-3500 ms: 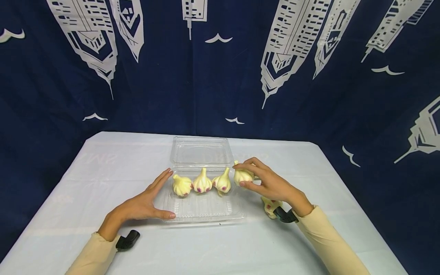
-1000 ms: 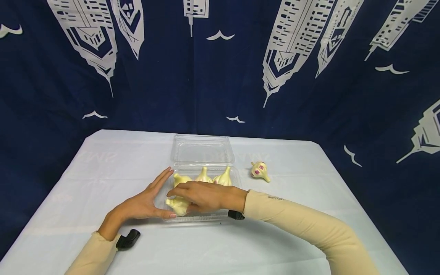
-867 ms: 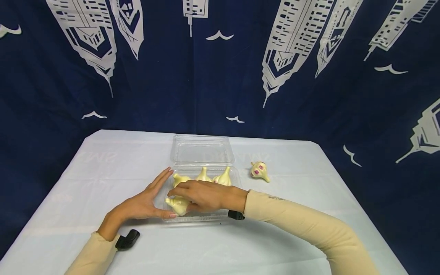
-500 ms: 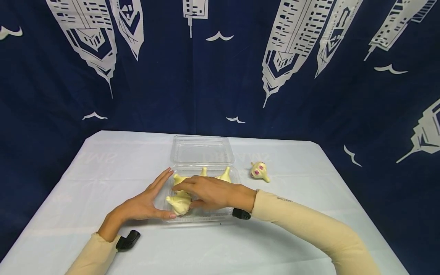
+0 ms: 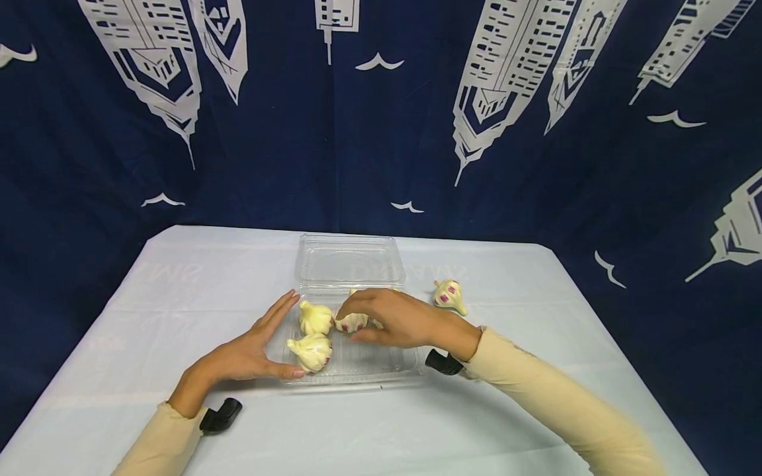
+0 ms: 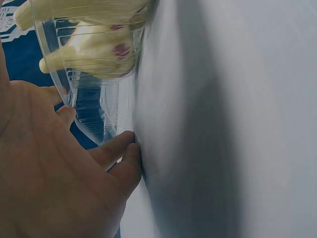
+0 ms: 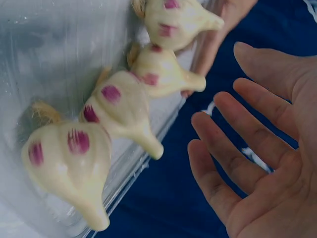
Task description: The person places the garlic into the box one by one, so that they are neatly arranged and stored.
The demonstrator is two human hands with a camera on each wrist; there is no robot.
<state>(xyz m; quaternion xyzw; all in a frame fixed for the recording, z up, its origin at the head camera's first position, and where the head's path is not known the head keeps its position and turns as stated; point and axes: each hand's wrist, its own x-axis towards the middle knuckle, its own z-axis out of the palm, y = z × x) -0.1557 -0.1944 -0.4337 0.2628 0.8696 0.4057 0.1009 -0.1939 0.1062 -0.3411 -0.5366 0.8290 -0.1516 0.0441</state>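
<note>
My left hand point(image 5: 250, 354) touches the left side of a clear plastic container point(image 5: 369, 373), thumb and fingers spread. In the left wrist view, fingers of that hand point(image 6: 64, 163) reach to the container's wall. Inside, one garlic bulb point(image 5: 313, 352) lies at front left, and another point(image 5: 315, 319) sits behind it. My right hand point(image 5: 405, 318) hovers over the container, covering parts of the back row. The right wrist view shows several bulbs with purple marks, one of them nearest the camera point(image 7: 69, 158), and the right hand point(image 7: 267, 144) with fingers extended, holding nothing.
The container's open lid point(image 5: 350, 261) lies flat behind it. A separate garlic bulb point(image 5: 450, 295) rests on the white-covered table point(image 5: 333, 436), right of the container. A dark blue cloth point(image 5: 286, 165) with white building prints stands behind the table.
A bulb was placed at the container's front left, and the right hand has let go and moved right and back. Another bulb now lies right of the container. The left hand stayed put.
</note>
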